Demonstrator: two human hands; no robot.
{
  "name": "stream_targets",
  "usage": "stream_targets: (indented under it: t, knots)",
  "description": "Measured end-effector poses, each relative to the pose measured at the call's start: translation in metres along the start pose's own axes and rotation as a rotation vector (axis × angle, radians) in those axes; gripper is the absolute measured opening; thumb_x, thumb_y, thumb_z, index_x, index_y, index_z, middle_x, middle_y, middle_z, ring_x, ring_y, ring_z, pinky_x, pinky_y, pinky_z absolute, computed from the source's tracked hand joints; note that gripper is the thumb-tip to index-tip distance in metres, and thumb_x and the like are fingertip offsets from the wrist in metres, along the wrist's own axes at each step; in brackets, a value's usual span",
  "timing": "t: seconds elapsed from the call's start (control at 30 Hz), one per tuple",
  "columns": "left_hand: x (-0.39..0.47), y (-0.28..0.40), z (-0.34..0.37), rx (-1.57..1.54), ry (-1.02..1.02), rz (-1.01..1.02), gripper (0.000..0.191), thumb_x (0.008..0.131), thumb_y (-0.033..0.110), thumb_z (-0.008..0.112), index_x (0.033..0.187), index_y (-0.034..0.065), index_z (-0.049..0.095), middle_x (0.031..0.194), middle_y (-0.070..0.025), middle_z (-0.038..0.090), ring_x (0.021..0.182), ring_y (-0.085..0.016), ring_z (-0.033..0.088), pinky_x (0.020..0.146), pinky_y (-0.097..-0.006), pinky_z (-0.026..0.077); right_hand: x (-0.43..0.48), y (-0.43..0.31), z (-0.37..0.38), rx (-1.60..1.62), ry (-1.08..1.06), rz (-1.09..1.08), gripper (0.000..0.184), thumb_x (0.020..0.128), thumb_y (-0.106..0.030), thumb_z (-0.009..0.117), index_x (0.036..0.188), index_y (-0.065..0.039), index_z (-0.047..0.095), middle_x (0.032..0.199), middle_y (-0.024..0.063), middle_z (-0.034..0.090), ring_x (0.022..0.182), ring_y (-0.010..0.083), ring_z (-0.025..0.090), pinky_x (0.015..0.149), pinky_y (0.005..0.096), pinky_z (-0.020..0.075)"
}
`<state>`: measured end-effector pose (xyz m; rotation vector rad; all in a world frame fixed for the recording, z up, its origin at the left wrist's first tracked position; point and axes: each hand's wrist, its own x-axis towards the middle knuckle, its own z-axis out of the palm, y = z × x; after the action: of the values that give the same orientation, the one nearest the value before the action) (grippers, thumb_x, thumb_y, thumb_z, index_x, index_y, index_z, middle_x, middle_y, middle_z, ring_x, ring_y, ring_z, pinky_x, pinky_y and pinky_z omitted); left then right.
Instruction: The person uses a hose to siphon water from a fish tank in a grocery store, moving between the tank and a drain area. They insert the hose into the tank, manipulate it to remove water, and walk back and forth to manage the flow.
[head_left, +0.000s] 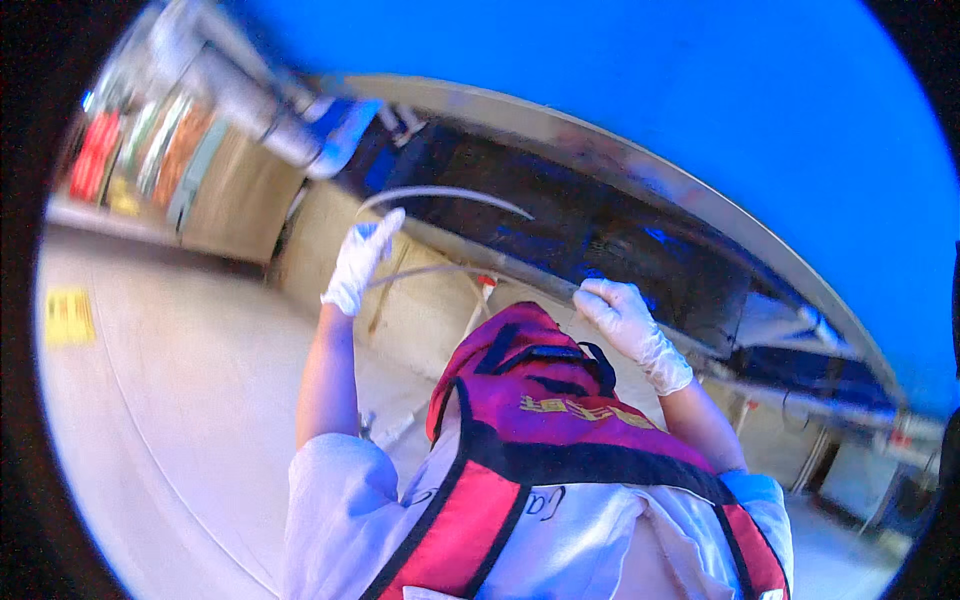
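My left hand (364, 255), in a white glove, is raised left of centre with its fingers together around a thin, pale, curved strip (450, 193). One length of the strip arcs from above the fingers to the right; a thinner length (431, 270) runs out below the hand. My right hand (626, 326), also in a white glove, is curled in front of the dark opening under the blue surface. Whether it holds anything is hidden. Between and below the hands is a red and purple apron (555, 405) with black trim.
A large blue surface (637, 97) with a pale curved rim fills the top right. Below it lies a dark recess (517, 187) with a ledge. A blurred metallic machine part (247, 97) stands at the upper left, near a cabinet (240, 195). A yellow floor marking (70, 316) is at far left.
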<state>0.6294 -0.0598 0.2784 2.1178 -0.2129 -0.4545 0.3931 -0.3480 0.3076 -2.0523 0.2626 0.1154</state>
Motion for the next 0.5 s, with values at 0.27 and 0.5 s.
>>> stream_targets:
  t: [0.27, 0.5]
  knots:
    - [-0.005, -0.068, -0.093, -0.071, 0.482, -0.140, 0.053, 0.077, 0.051, 0.063, 0.051, 0.0079, 0.047, 0.051, 0.0007, 0.044, 0.052, -0.010, 0.039, 0.054, -0.0264, 0.033, 0.088, -0.052, 0.029, 0.153, -0.243, -0.116, 0.026, 0.083, -0.019, 0.048, 0.063, -0.003, 0.050, 0.057, 0.0016, 0.045, 0.055, 0.0084, 0.044, 0.052, 0.0253, 0.0347]
    - [-0.028, -0.078, -0.175, -0.155, 0.847, 0.019, 0.049, 0.079, 0.047, 0.064, 0.051, 0.0109, 0.047, 0.052, 0.0045, 0.040, 0.051, -0.007, 0.034, 0.051, -0.0247, 0.027, 0.140, -0.119, 0.081, 0.140, -0.424, -0.371, 0.023, 0.085, -0.016, 0.046, 0.067, -0.002, 0.052, 0.058, 0.0039, 0.047, 0.055, 0.0104, 0.046, 0.053, 0.0265, 0.0377]
